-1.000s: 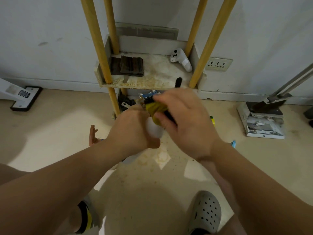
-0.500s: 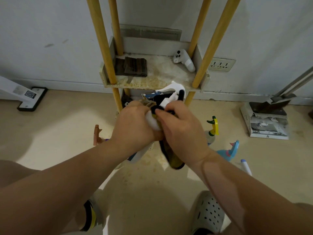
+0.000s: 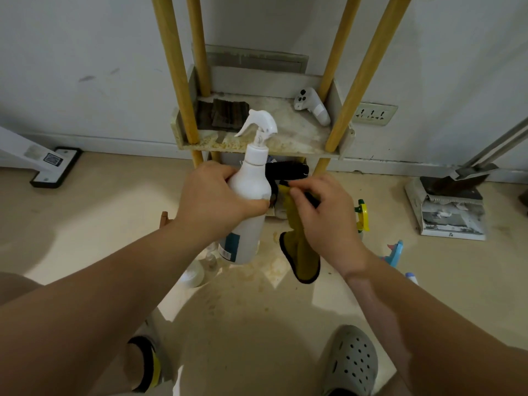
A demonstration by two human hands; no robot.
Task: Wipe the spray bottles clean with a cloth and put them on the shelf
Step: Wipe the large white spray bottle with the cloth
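Note:
My left hand [image 3: 213, 201] grips a white spray bottle [image 3: 251, 190] around its middle and holds it upright, its white trigger head level with the front of the shelf [image 3: 257, 145]. My right hand [image 3: 323, 215] holds a yellow cloth with a dark edge [image 3: 300, 252] just to the right of the bottle; the cloth hangs down from the fingers. More spray bottles stand on the floor to the right: a yellow-and-green trigger [image 3: 361, 214], a blue trigger [image 3: 395, 252] and a white-and-blue cap [image 3: 411, 278].
The shelf has yellow wooden posts [image 3: 174, 67] and carries dark pads [image 3: 225, 114] and a white controller [image 3: 313, 105]. Small bottles [image 3: 200, 270] stand on the floor under my left arm. A dustpan on papers [image 3: 451, 207] lies at right, a white floor-cleaner base [image 3: 54, 164] at left.
The bottle has been raised and turned upright in my left hand. My right hand with the cloth has come off the bottle and moved to its right side.

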